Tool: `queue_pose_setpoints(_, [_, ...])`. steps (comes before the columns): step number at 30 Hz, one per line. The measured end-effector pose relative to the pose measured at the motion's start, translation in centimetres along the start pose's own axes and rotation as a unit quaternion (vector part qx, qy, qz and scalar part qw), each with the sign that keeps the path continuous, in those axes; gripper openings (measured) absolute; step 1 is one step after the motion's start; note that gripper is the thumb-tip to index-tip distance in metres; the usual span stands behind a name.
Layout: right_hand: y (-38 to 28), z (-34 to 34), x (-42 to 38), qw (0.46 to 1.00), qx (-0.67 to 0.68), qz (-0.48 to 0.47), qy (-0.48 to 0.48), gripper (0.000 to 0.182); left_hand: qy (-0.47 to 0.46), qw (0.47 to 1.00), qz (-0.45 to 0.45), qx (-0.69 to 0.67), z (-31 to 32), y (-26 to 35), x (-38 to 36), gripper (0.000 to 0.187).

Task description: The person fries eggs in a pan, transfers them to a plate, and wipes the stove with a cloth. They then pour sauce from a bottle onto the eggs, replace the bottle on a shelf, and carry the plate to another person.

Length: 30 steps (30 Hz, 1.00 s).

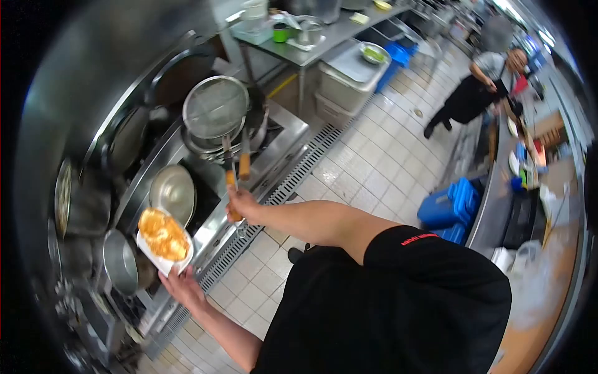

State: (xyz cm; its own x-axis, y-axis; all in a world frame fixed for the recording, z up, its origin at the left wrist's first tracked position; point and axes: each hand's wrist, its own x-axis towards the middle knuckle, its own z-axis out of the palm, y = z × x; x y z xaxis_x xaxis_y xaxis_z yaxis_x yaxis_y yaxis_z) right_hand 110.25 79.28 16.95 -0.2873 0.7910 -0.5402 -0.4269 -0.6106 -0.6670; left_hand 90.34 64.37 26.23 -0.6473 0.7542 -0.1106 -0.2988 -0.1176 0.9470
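Observation:
My left hand (182, 288) grips the near end of a white tray (142, 246). Golden-orange fried food, perhaps an omelette, lies on it (163, 234). The tray is held over the stove's front part, beside a shallow metal pan (172, 192). My right hand (242, 206) is closed around the wooden handle of a round mesh strainer (215, 107). The strainer's mesh head is above a metal pot (258, 121) at the stove's far end. A second wooden handle (245, 167) sticks out close to my right hand; its tool's head is partly hidden.
More pots, one a metal saucepan (121, 262), crowd the stove. A floor drain grate (299, 171) runs along its front. Across the tiled aisle (380, 156), a person in a black apron (471, 100) stands near a counter. Blue bins (448, 209) are behind me.

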Motion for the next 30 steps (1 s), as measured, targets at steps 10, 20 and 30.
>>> queue_pose_setpoints(10, [-3.0,-1.7,-1.4,0.984,-0.143,0.091,-0.052,0.077,-0.039,0.993,0.038,0.102,9.0,2.9,-2.1,0.048])
queue_pose_setpoints(20, [-11.6,-37.8,-7.5,0.965,-0.186,0.072,-0.168,0.029,-0.126,0.987,-0.017,0.096,28.4,-3.0,-6.5,0.048])
queue_pose_setpoints(30, [-31.1,-65.1,-34.0,0.668,0.181,-0.487,0.533,0.047,-0.372,0.91,-0.158,0.093,46.2,-11.4,-4.7,0.041])
